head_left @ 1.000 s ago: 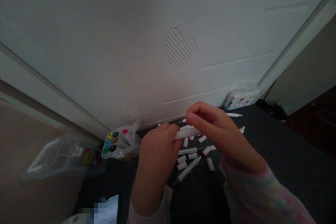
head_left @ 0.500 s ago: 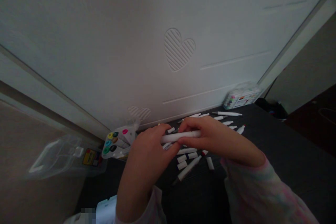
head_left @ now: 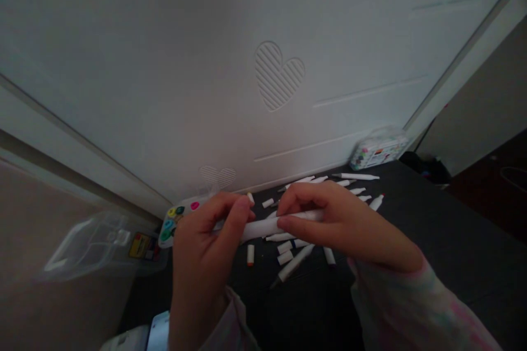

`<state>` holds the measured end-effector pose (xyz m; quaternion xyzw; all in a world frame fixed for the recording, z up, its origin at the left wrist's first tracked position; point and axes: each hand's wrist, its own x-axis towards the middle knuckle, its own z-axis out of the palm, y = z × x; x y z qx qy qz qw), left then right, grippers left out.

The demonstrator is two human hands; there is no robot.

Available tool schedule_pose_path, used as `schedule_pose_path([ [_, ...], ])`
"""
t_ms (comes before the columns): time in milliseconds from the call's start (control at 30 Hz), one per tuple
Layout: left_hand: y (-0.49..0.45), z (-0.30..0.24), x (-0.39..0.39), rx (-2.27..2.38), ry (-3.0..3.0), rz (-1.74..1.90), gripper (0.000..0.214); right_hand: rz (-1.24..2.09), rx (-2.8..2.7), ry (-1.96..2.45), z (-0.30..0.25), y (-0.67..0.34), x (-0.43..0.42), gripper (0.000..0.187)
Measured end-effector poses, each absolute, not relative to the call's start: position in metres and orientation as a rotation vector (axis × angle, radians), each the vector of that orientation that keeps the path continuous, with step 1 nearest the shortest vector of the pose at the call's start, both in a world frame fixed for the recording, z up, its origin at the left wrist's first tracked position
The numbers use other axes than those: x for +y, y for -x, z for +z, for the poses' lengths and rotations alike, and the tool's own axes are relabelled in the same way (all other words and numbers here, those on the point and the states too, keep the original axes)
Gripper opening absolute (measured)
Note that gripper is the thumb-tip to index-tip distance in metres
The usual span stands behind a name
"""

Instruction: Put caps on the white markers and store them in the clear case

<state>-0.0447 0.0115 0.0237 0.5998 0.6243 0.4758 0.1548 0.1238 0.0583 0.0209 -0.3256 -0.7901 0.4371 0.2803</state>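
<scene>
A white marker (head_left: 263, 228) lies level above the dark tabletop, held between my two hands. My left hand (head_left: 208, 236) is closed around its left end, thumb on top, and covers that end. Fingers and thumb of my right hand (head_left: 325, 211) pinch the marker further right. Below and behind them lie several loose white markers (head_left: 294, 266), some without caps. Several loose caps lie among them, one with an orange end (head_left: 250, 255) just below the held marker and another (head_left: 329, 256) under my right wrist.
Behind my left hand stands a container of colour-ended markers (head_left: 168, 230). A clear plastic case (head_left: 94, 247) lies further left. A packaged marker set (head_left: 381, 148) stands at the back right, against the white heart-patterned panel (head_left: 185, 93). A pale blue object (head_left: 158, 332) sits at the lower left.
My left hand has shifted left along the marker and its thumb has come up. More of the marker shows, and the orange-ended cap is now visible. My right hand has barely moved.
</scene>
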Motion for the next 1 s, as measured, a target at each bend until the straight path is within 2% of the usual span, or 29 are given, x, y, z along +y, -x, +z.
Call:
schedule_pose_path([
  [267, 0.037, 0.023, 0.004, 1.614, -1.525, 1.694, 0.024, 1.098, -2.048, 0.932, 0.025, -0.116, 0.051, 0.021],
  [533, 0.048, 0.014, 0.020, 1.524, -1.810, 1.631, 0.024, 0.983, -1.908, 0.971, 0.025, -0.112, 0.050, 0.023],
  [833, 0.035, 0.018, 0.023, 1.536, -1.735, 1.666, 0.028, 1.349, -1.369, 0.633, 0.009, -0.111, 0.064, 0.028],
  [1000, 0.034, 0.015, 0.023, 1.500, -1.669, 1.690, 0.029, 1.420, -1.239, 0.612, 0.011, -0.110, 0.064, 0.030],
])
